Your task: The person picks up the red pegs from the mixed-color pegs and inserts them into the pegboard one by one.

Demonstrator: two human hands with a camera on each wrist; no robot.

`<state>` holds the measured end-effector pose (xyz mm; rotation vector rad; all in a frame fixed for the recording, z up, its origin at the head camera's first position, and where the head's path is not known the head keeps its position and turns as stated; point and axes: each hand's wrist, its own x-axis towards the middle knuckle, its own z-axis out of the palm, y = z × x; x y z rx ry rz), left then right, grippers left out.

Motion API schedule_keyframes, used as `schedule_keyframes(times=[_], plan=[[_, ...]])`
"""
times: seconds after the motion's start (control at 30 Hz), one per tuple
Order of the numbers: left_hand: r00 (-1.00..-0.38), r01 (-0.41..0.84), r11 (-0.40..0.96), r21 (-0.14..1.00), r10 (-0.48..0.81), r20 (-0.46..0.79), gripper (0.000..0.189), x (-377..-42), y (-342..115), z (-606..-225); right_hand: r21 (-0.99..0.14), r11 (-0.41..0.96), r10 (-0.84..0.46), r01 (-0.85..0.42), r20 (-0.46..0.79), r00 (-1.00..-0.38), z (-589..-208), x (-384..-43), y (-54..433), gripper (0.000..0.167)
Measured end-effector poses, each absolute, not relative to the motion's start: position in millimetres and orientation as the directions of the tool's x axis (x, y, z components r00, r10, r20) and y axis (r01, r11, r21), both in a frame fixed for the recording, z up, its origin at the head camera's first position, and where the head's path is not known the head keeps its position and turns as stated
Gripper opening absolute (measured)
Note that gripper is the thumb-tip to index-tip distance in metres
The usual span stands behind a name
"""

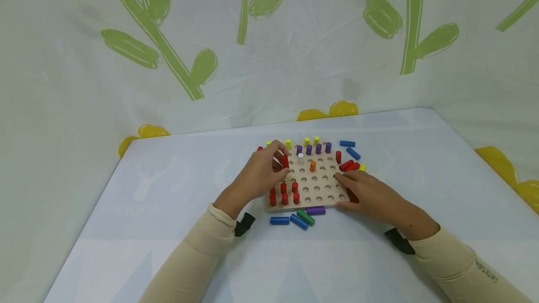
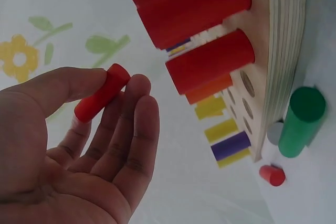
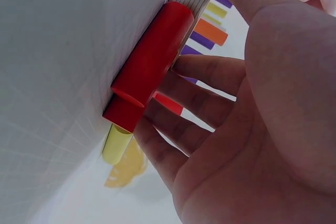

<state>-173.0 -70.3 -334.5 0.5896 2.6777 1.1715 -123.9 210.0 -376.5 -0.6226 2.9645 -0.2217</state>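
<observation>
My left hand (image 1: 258, 172) is over the left part of a wooden pegboard (image 1: 313, 194). Between its thumb and fingertips it pinches a red peg (image 2: 102, 94), which is tilted and clear of the board in the left wrist view. My right hand (image 1: 370, 196) lies at the board's right edge, its fingers fairly straight and touching it, the thumb near the front corner. A red peg (image 3: 155, 56) lies beside those fingers. Red pegs (image 1: 296, 198) stand upright at the board's front left. An orange peg (image 1: 313, 166) and a white peg (image 1: 301, 158) stand farther back.
Purple pegs (image 1: 318, 148) and yellow pegs (image 1: 307, 141) stand along the board's back. Loose blue pegs (image 1: 280, 220), a green peg (image 1: 305, 217) and a purple peg (image 1: 316, 211) lie in front. More loose red pegs (image 1: 346, 165) and blue pegs (image 1: 353, 153) lie right of the board.
</observation>
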Motion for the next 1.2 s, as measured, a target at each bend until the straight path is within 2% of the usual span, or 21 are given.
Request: schedule_keyframes(times=[0.57, 0.87, 1.2], plan=[[-0.880, 0.348, 0.622, 0.701, 0.474, 0.017, 0.029, -170.6, -48.7, -333.3, -0.171, 0.906, -0.403, -0.387, -0.067, -0.913, -376.5, -127.6, 210.1, 0.083], [-0.883, 0.322, 0.671, 0.668, 0.467, -0.043, 0.027, -167.0, -39.7, -337.3, -0.160, 0.905, -0.408, -0.394, -0.067, -0.911, -375.6, -126.5, 210.6, 0.081], [-0.866, 0.354, 0.714, 0.604, 0.495, -0.077, 0.023, -159.5, -35.5, -343.1, -0.160, 0.902, -0.413, -0.400, -0.062, -0.908, -375.6, -125.6, 209.6, 0.081]])
